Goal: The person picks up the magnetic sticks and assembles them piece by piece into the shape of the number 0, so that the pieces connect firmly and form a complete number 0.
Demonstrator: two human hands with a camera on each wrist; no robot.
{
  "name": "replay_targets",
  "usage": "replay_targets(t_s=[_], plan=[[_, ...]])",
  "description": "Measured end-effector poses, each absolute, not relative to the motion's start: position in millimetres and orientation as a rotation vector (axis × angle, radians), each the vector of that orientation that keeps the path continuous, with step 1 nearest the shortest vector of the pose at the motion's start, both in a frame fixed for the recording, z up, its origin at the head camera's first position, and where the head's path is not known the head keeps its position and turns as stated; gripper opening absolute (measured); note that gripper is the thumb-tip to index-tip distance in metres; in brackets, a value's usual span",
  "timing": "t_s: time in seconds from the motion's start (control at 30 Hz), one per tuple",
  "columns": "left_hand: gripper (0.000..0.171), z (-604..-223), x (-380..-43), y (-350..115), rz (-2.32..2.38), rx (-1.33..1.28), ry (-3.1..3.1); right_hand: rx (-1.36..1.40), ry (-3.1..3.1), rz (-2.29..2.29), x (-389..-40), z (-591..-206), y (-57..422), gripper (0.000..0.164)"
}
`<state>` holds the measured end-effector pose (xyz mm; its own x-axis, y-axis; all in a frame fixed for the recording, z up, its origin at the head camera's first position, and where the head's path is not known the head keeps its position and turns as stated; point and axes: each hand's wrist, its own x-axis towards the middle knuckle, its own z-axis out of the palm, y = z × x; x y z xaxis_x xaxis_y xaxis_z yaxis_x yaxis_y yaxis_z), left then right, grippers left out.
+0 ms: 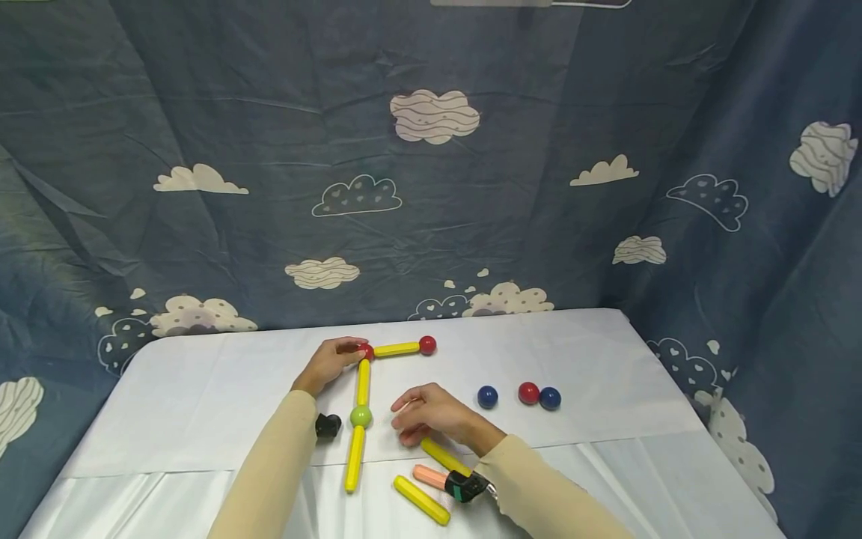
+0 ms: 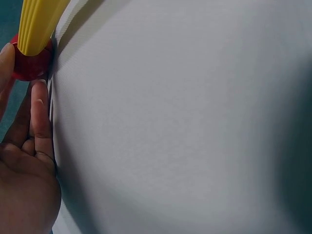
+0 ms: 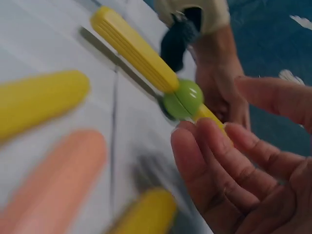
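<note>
At the far left of the table my left hand (image 1: 331,364) holds a red ball (image 2: 31,63) between thumb and fingers. Two yellow rods meet at that ball. One rod (image 1: 397,349) runs right to a second red ball (image 1: 427,345); the other (image 1: 364,382) comes toward me to a green ball (image 1: 361,416). From the green ball a further yellow rod (image 3: 134,51) extends nearer to me. My right hand (image 1: 432,413) hovers right of the green ball, fingers loosely bent and parted, with nothing between them. In the right wrist view its fingertips (image 3: 187,146) appear close to the green ball.
Two loose yellow rods (image 1: 421,500) and an orange rod (image 1: 429,476) lie near my right wrist, one rod partly covered. To the right sit a blue ball (image 1: 488,397), and a red ball (image 1: 528,393) beside another blue ball (image 1: 550,398). A cloud-print curtain (image 1: 471,224) stands behind the white table.
</note>
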<state>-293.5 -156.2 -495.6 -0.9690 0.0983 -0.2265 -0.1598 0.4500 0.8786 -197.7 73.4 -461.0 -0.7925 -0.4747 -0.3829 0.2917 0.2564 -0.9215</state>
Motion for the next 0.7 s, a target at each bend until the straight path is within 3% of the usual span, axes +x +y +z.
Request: replay_targets(t_s=[0.3,0.7], plan=[[0.033,-494.9,-294.6,-155.3,1.547,-0.072,2.449,-0.228,2.148,-1.618,-208.7,-454.6,128.0,0.037],[0.034,-495.6,-296.1,-155.3,1.536,-0.096,2.441,0.147,2.441,-1.655,-203.9,-465.1,170.8,0.040]])
